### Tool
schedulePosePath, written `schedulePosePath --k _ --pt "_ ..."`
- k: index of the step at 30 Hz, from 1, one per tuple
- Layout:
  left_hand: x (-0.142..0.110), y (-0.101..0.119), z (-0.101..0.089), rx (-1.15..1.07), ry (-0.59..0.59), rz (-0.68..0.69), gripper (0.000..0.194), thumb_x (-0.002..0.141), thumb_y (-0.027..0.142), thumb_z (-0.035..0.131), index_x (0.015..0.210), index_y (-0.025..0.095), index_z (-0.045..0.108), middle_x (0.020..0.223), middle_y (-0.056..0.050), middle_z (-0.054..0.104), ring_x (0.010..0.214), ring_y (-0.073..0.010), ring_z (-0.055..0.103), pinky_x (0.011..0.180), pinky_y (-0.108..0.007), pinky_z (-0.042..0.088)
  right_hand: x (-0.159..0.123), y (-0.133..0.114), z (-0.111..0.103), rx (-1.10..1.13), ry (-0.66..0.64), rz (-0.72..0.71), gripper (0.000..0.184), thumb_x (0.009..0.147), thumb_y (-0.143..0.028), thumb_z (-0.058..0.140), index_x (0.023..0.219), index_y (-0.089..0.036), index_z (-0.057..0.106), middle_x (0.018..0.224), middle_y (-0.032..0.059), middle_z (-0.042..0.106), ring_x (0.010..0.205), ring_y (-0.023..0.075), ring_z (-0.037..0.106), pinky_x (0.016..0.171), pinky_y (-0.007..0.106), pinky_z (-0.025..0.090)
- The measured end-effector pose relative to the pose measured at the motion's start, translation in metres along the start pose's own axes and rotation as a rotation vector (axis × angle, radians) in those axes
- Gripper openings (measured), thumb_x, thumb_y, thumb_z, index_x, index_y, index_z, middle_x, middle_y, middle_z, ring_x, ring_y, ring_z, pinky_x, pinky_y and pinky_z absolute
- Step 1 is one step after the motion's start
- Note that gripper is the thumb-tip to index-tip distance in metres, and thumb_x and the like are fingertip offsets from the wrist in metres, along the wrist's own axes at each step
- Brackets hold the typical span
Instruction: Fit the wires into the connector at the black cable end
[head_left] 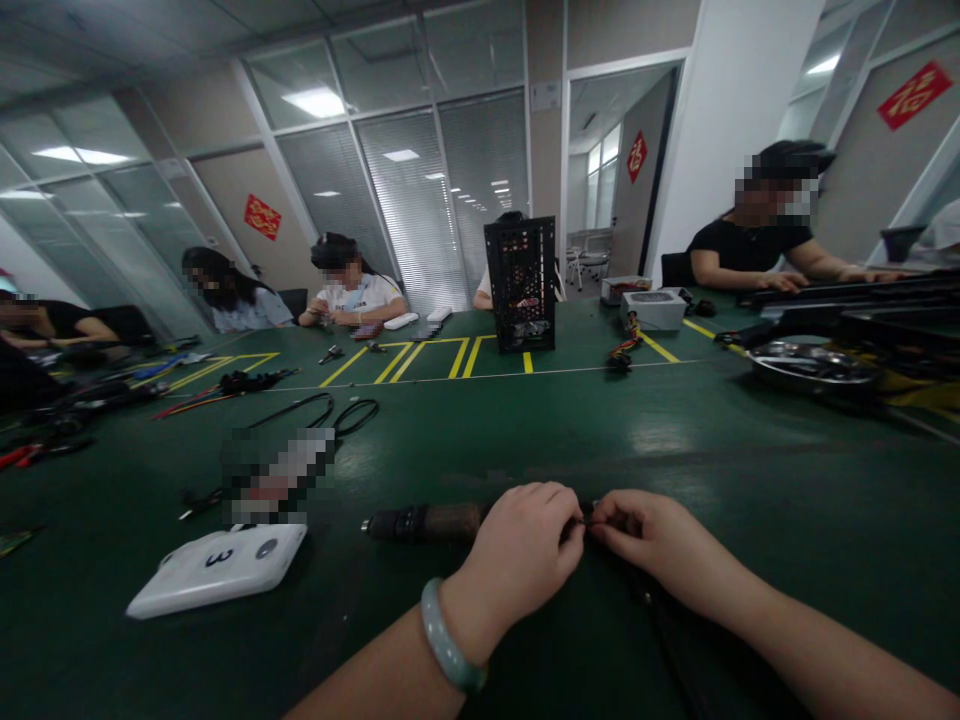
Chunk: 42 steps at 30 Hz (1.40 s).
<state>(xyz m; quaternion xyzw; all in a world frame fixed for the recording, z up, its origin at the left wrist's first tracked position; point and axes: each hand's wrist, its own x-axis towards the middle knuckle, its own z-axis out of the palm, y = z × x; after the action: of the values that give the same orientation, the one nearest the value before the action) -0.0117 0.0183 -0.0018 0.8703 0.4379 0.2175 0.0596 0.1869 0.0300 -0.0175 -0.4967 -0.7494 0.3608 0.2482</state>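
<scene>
Pinching a thin dark wire (587, 522) at 6 o'clock, the left hand (517, 555) and right hand (645, 540) press their fingertips together above the green workbench (480, 440); a black cylindrical power tool (424, 522) lies just beside them at 9 o'clock.

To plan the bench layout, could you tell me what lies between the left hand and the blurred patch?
A dark electric screwdriver lies there, its tip toward the patch, in the head view.

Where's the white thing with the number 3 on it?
In the head view, the flat white plastic box marked 3 lies on the green tabletop at lower left, just left of the person's left hand.
</scene>
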Motion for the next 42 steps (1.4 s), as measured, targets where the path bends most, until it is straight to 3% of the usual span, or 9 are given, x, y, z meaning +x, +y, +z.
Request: schedulePosePath --k 12,16,20,25,31,42 --pt "0.0008 -0.001 -0.001 -0.009 -0.01 0.026 0.007 0.088 0.022 0.057 0.095 0.021 0.06 0.101 -0.003 0.065 0.098 -0.0204 0.061 0.091 -0.037 0.047 -0.0006 0.0008 0.0008 0.015 0.001 -0.003 0.012 0.085 -0.028 0.056 0.082 -0.02 0.064 0.072 -0.0012 0.065 0.066 0.0145 0.06 0.057 0.023 0.041" --pt "0.0008 -0.0021 0.001 -0.009 -0.001 0.021 0.017 0.084 0.02 0.062 0.101 0.022 0.059 0.106 -0.002 0.064 0.1 -0.0206 0.06 0.092 -0.038 0.047 -0.0005 0.0015 0.0004 0.02 -0.011 -0.002 0.013 0.086 -0.028 0.056 0.083 -0.021 0.065 0.073 -0.0011 0.066 0.067 0.0148 0.06 0.058 0.023 0.042" --pt "0.0008 -0.0038 0.0022 -0.005 -0.009 0.03 0.009 0.086 0.017 0.06 0.094 0.021 0.058 0.106 -0.002 0.064 0.101 -0.02 0.059 0.093 -0.037 0.046 -0.0009 0.0005 -0.0003 0.018 -0.008 -0.011 0.012 0.086 -0.027 0.057 0.083 -0.021 0.066 0.073 -0.0017 0.066 0.067 0.0141 0.06 0.059 0.022 0.041" --pt "0.0015 -0.0056 0.0023 0.008 -0.029 0.043 0.008 0.088 0.025 0.063 0.093 0.021 0.058 0.105 -0.002 0.064 0.1 -0.0199 0.059 0.093 -0.038 0.046 -0.001 -0.0007 -0.0006 0.028 -0.018 0.004 0.013 0.086 -0.027 0.055 0.084 -0.02 0.066 0.075 -0.0008 0.067 0.069 0.0149 0.061 0.06 0.023 0.043" --pt "0.0022 -0.0047 0.0021 0.026 -0.032 0.026 0.018 0.09 0.027 0.061 0.106 0.022 0.056 0.102 0.001 0.063 0.097 -0.018 0.059 0.088 -0.035 0.047 -0.001 0.0001 -0.0012 0.003 0.001 -0.024 0.013 0.086 -0.027 0.056 0.084 -0.02 0.066 0.077 -0.0005 0.068 0.071 0.0151 0.062 0.062 0.023 0.043" --pt "0.0023 -0.0037 0.0006 0.018 -0.025 0.023 0.011 0.092 0.03 0.057 0.099 0.021 0.057 0.099 -0.001 0.063 0.093 -0.0196 0.059 0.084 -0.036 0.048 -0.0008 0.0048 0.0005 -0.01 0.012 -0.026 0.01 0.085 -0.026 0.059 0.084 -0.022 0.067 0.074 -0.0025 0.066 0.066 0.0131 0.058 0.059 0.021 0.04"
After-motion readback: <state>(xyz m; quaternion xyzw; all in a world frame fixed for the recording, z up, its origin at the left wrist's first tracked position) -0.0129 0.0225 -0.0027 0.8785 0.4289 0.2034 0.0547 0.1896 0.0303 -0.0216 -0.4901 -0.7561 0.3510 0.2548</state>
